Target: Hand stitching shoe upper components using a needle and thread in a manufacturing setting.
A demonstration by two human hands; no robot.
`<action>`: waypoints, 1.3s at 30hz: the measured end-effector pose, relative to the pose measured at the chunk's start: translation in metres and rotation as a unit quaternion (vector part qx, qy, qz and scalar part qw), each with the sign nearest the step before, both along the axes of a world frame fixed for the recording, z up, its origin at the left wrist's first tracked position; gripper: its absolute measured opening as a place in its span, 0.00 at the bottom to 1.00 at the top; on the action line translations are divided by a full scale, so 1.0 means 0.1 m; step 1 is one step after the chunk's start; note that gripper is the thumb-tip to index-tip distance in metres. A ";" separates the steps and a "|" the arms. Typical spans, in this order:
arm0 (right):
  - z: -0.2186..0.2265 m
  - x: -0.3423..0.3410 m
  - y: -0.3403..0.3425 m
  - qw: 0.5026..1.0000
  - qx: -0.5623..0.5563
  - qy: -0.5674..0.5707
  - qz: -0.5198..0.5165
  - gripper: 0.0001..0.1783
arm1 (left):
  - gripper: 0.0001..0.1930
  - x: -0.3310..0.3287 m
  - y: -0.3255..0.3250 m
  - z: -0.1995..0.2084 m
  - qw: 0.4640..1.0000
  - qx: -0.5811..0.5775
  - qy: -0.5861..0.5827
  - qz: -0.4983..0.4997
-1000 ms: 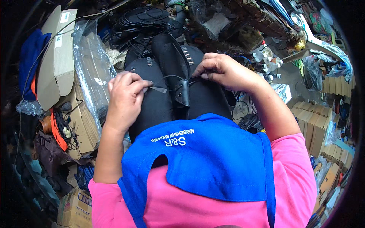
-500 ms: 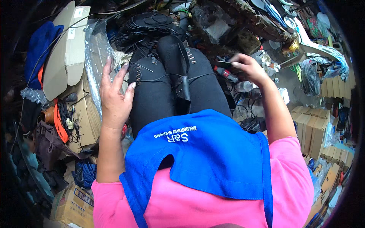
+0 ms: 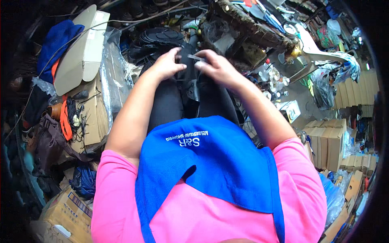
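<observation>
Both my hands meet over my knees, above my black trousers [image 3: 170, 105]. My left hand [image 3: 167, 63] pinches one end of a small thin silvery strip [image 3: 196, 57]. My right hand [image 3: 216, 67] holds its other end with the fingers curled around it. A black leather piece [image 3: 193, 90] lies on my lap between my thighs, just below the hands. A blue apron [image 3: 210, 158] over a pink shirt covers my front.
A stack of black shoe soles [image 3: 160, 38] lies beyond my knees. Cardboard boxes [image 3: 83, 52] and clear plastic bags [image 3: 115, 77] crowd my left. Small white bottles [image 3: 271, 77] and a woven basket [image 3: 251, 28] stand at right, brown boxes [image 3: 328, 141] farther right.
My hands were apart half a second ago, the left open at my left thigh, the right reaching toward the bottles. Now both have come together over my knees on the small strip.
</observation>
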State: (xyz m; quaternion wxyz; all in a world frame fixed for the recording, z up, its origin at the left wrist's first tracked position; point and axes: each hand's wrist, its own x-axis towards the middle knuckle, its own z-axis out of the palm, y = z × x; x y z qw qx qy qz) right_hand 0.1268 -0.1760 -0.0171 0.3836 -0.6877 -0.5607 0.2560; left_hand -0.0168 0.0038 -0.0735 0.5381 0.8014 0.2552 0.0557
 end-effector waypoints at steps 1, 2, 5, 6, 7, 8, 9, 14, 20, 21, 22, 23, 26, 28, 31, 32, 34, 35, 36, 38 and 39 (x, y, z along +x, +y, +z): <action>0.05 -0.03 0.02 0.996 -0.046 -0.081 -0.005 0.28 | 0.36 0.07 0.00 0.01 1.000 -0.003 0.017 -0.008; -0.04 -0.01 0.04 0.989 -0.053 -0.138 -0.018 0.33 | 0.37 0.09 -0.01 0.01 0.999 0.032 0.038 -0.018; 0.02 -0.02 0.10 0.989 -0.090 -0.114 0.005 0.34 | 0.30 -0.03 0.04 -0.18 0.996 0.088 -0.025 -0.008; 0.04 -0.02 0.10 0.989 -0.089 -0.115 0.004 0.34 | 0.26 -0.02 0.04 -0.10 0.996 0.088 0.023 -0.010; 0.08 -0.02 0.12 0.983 -0.107 -0.146 0.009 0.34 | 0.22 -0.03 0.03 -0.03 0.993 0.088 0.071 -0.012; 0.10 -0.02 0.13 0.976 -0.125 -0.176 0.014 0.34 | 0.15 -0.08 -0.01 0.02 0.995 0.101 0.023 0.004; 0.11 -0.03 0.16 0.977 -0.122 -0.177 0.017 0.34 | 0.15 -0.13 -0.02 0.05 0.994 0.104 0.023 0.007; -0.05 0.07 0.25 0.984 -0.114 -0.131 0.041 0.35 | 0.16 -0.32 -0.13 0.28 0.995 0.099 0.013 0.022; -0.10 -0.07 0.31 0.993 -0.084 -0.079 -0.022 0.30 | 0.10 -0.59 -0.08 0.26 0.993 0.018 -0.104 0.057; -0.10 -0.05 0.34 0.993 -0.081 -0.078 -0.022 0.30 | 0.10 -0.61 -0.10 0.29 0.993 0.021 -0.103 0.057; -0.10 -0.03 0.36 0.985 -0.142 -0.094 0.027 0.31 | 0.09 -0.62 -0.11 0.31 0.991 0.025 -0.120 0.060; -0.11 0.00 0.38 0.970 -0.202 -0.110 0.074 0.33 | 0.08 -0.63 -0.13 0.34 0.988 0.028 -0.137 0.063; 0.06 -0.08 0.39 0.955 -0.241 -0.146 0.091 0.28 | 0.10 -0.74 -0.02 0.36 0.995 0.029 -0.078 0.063; 0.20 -0.18 0.30 0.945 -0.263 -0.180 0.079 0.26 | 0.11 -0.71 -0.03 0.48 0.985 0.159 -0.033 0.058; 0.38 -0.26 0.14 0.937 -0.250 -0.235 0.061 0.23 | 0.15 -0.54 -0.14 0.81 0.930 0.361 0.057 0.031; 0.41 -0.26 0.10 0.923 -0.262 -0.277 0.058 0.21 | 0.15 -0.44 -0.17 0.83 0.919 0.383 0.088 0.018; 0.31 -0.21 0.06 0.905 -0.268 -0.327 0.047 0.20 | 0.15 -0.30 -0.17 0.75 0.907 0.404 0.116 0.003; 0.20 -0.19 0.06 0.913 -0.263 -0.310 0.039 0.20 | 0.16 -0.24 -0.18 0.62 0.900 0.420 0.119 0.010; 0.17 -0.20 0.06 0.916 -0.253 -0.309 0.034 0.19 | 0.18 -0.18 -0.20 0.56 0.893 0.434 0.122 0.015; 0.10 -0.23 0.05 0.927 -0.228 -0.298 0.024 0.19 | 0.19 -0.10 -0.14 0.49 0.899 0.410 0.156 0.000; 0.07 -0.24 0.03 0.942 -0.200 -0.270 0.009 0.20 | 0.21 -0.06 -0.11 0.47 0.901 0.390 0.190 -0.009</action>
